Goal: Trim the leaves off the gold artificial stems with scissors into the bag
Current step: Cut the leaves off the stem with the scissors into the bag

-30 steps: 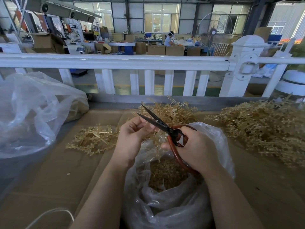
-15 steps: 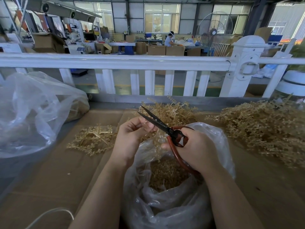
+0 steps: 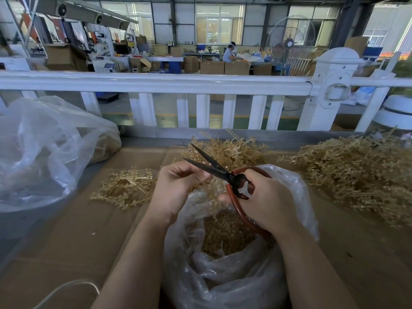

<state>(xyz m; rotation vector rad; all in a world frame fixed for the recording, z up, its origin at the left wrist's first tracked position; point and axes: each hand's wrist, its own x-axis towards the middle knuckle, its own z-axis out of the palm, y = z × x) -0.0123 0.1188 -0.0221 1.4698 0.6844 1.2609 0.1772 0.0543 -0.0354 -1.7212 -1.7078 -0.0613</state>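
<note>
Over the open bag (image 3: 234,284), the right hand (image 3: 267,201) grips the scissors (image 3: 214,168), blades parted; the left hand (image 3: 176,188) pinches a gold stem (image 3: 215,192).

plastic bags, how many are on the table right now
2. One clear bag sits open right under the hands, with gold trimmings inside. A larger clear bag lies at the table's far left, partly cut off by the frame edge. Others may lie out of view.
</note>
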